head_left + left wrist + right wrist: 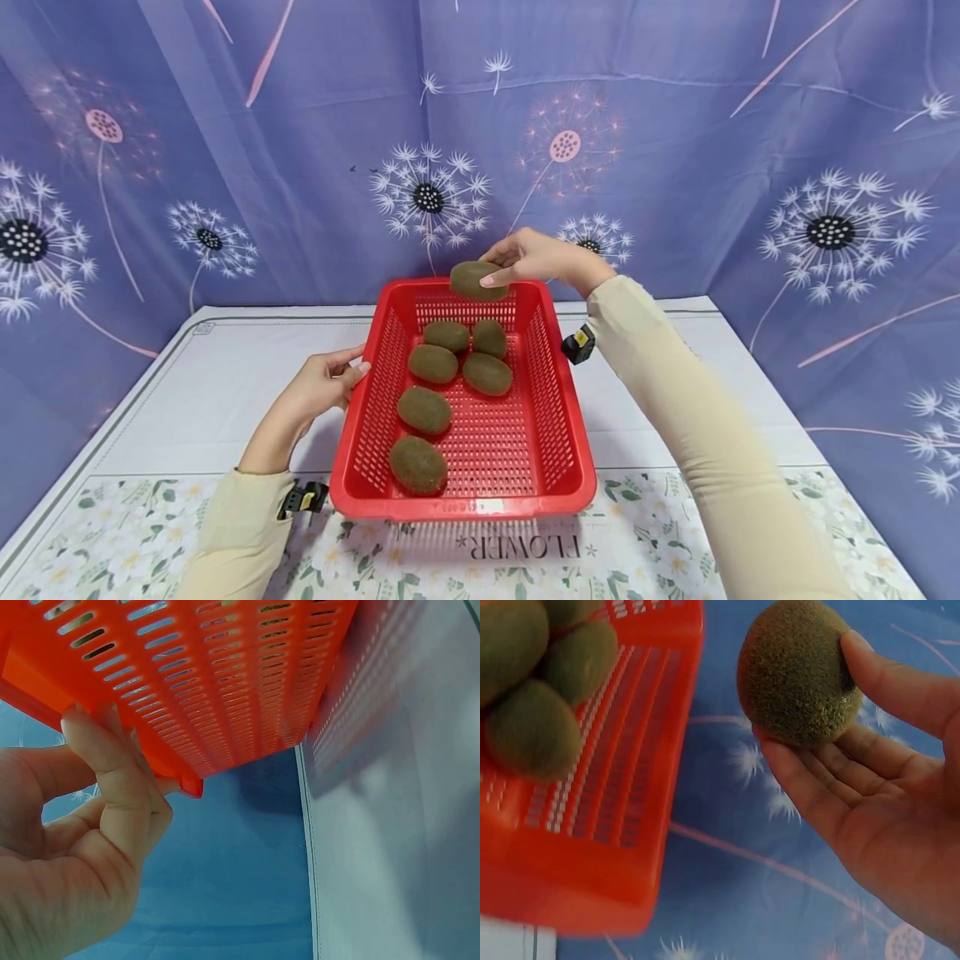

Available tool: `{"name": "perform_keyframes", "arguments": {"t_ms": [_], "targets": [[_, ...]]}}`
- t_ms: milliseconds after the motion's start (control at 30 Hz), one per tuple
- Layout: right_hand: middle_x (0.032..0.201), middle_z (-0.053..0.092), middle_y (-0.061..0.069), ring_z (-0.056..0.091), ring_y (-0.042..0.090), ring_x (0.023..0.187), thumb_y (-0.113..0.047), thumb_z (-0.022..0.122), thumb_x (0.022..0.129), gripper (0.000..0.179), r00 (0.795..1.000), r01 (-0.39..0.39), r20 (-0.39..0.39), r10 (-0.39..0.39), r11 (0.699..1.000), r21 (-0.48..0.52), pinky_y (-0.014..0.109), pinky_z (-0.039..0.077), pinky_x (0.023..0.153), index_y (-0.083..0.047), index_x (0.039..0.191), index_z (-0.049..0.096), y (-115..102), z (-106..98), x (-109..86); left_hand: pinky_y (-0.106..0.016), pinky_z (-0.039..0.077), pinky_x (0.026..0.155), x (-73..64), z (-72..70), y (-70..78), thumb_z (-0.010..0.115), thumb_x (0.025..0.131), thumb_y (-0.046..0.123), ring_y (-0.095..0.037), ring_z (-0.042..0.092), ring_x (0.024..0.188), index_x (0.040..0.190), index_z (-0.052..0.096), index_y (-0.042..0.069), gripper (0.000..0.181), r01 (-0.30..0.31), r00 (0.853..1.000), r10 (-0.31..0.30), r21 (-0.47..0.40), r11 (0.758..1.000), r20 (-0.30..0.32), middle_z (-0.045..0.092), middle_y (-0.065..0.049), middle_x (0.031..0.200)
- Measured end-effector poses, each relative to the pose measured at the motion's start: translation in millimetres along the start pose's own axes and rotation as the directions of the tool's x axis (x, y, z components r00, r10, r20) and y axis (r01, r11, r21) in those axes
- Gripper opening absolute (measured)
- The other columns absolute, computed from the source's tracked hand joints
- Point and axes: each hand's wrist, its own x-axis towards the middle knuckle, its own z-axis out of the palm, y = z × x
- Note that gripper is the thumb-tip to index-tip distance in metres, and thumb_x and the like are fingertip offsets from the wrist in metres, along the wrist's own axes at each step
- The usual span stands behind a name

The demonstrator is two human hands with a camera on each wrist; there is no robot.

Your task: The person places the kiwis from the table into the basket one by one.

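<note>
My right hand (528, 254) holds a brown fuzzy kiwi (474, 282) above the far rim of a red plastic basket (577, 479). In the right wrist view the thumb lies on one side of this kiwi (799, 675) and the fingers on the other. My left hand (322, 383) grips the basket's left rim, thumb on top; the left wrist view shows its fingers (124, 802) under the rim, beside the slotted wall (217, 682). Inside the basket, several kiwis sit on the floor: a cluster at the far end with one kiwi (487, 373) at its right, and another kiwi (417, 464) near the front left.
The basket stands on a table with a white cloth (225, 367) and a flower-printed front strip (127, 533). Behind the table hangs a blue-purple curtain (315, 192) with dandelion prints. Black wrist cameras are strapped to both sleeves.
</note>
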Motion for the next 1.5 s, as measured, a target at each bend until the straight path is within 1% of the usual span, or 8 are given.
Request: {"name": "perform_keyframes", "arguments": {"t_ms": [233,467,700,900,1100,1267,1400,1500], "targets": [[0.106,0.070,0.005,0.063,0.018,0.100,-0.023,0.073,0.087,0.040,0.992,0.054,0.111,-0.055,0.998,0.014,0.033,0.048,0.093,-0.007,0.123,0.066,-5,23,11.0,-0.030,0.055,0.058,0.4,-0.1,0.7,0.051,0.101,0.016,-0.013,0.062,0.061,0.148,0.033,0.000,0.052,-0.014,1.000,0.014,-0.001,1.000,0.011,0.059,-0.011,0.085],[0.104,0.070,0.003,0.063,0.016,0.095,-0.022,0.073,0.087,0.041,0.967,0.073,0.243,-0.071,0.997,0.001,0.035,0.049,0.091,-0.005,0.123,0.065,-2,44,14.9,-0.030,0.055,0.058,0.7,-0.6,1.2,0.051,0.101,0.015,-0.013,0.062,0.061,0.148,0.033,-0.001,0.053,-0.022,1.000,0.022,0.008,1.000,0.007,0.057,-0.010,0.082],[0.102,0.070,0.001,0.061,0.013,0.089,-0.023,0.073,0.086,0.040,0.918,0.090,0.388,-0.076,0.996,-0.017,0.032,0.050,0.089,-0.006,0.122,0.067,5,59,14.1,-0.030,0.055,0.058,0.3,-0.9,2.1,0.051,0.101,0.015,-0.013,0.061,0.062,0.148,0.034,-0.001,0.052,-0.022,1.000,0.022,0.016,1.000,0.002,0.056,-0.010,0.081],[0.101,0.069,-0.002,0.058,0.008,0.089,-0.024,0.071,0.087,0.043,0.865,0.078,0.500,-0.036,0.995,-0.062,0.026,0.049,0.088,-0.006,0.125,0.065,8,69,14.6,-0.030,0.056,0.059,-0.3,-0.7,2.6,0.050,0.101,0.016,-0.013,0.061,0.063,0.148,0.033,0.000,0.052,-0.012,1.000,0.011,0.018,1.000,0.004,0.056,-0.011,0.083],[0.100,0.071,-0.001,0.062,0.008,0.090,-0.024,0.070,0.088,0.034,0.813,0.086,0.581,-0.020,0.993,-0.086,0.027,0.051,0.087,-0.009,0.119,0.069,12,78,15.8,-0.031,0.056,0.060,-0.6,-0.7,3.1,0.050,0.102,0.017,-0.014,0.064,0.065,0.148,0.033,0.001,0.052,0.000,1.000,0.000,0.012,1.000,0.004,0.059,-0.012,0.087],[0.103,0.070,-0.001,0.063,0.007,0.092,-0.022,0.071,0.088,0.032,0.788,0.019,0.614,0.044,0.995,-0.096,0.026,0.051,0.086,-0.009,0.117,0.070,14,84,15.1,-0.030,0.056,0.060,-0.1,-0.7,1.8,0.050,0.102,0.017,-0.013,0.063,0.065,0.148,0.033,0.001,0.052,0.006,1.000,-0.006,0.014,1.000,0.000,0.058,-0.012,0.087],[0.103,0.068,-0.001,0.060,0.005,0.088,-0.019,0.071,0.087,0.035,0.765,-0.052,0.633,0.118,0.991,-0.123,0.026,0.052,0.083,-0.006,0.119,0.068,15,89,15.3,-0.030,0.056,0.060,0.6,-0.5,0.4,0.050,0.102,0.016,-0.013,0.064,0.065,0.148,0.034,0.001,0.052,0.002,1.000,-0.002,0.008,1.000,0.001,0.058,-0.011,0.087],[0.104,0.068,0.000,0.059,0.006,0.089,-0.018,0.071,0.088,0.035,0.738,-0.090,0.652,0.172,0.984,-0.157,0.025,0.052,0.083,-0.005,0.120,0.067,14,91,15.1,-0.030,0.056,0.060,0.9,-0.2,-0.3,0.050,0.101,0.016,-0.013,0.063,0.064,0.148,0.034,0.001,0.052,-0.005,1.000,0.005,0.004,1.000,0.004,0.058,-0.011,0.085]]}}
